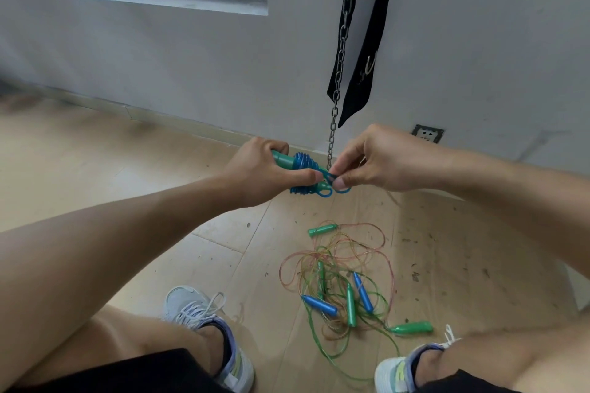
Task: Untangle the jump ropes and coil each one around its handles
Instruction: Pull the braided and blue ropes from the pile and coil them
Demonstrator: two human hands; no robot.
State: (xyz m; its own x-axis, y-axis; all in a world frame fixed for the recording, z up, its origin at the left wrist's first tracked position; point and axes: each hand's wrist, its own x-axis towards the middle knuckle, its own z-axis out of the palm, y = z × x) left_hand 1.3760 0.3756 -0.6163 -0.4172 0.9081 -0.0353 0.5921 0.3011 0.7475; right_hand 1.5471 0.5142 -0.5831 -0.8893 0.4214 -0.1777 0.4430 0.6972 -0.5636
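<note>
Two hands, left point(261, 169) and right point(380, 163), share one coiled blue rope point(305, 177). On the floor point(127, 169) lie four green handles point(323, 230) and two blue handles point(320, 305). Two sneakers point(204, 329) show.

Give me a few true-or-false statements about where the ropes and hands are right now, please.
1. The left hand grips a bundle of blue rope wound around handles. True.
2. The right hand rests on the floor. False: it pinches the blue rope's end loop.
3. A tangled pile of ropes lies on the floor. True.
4. Every handle in the pile is blue. False: several are green.
</note>
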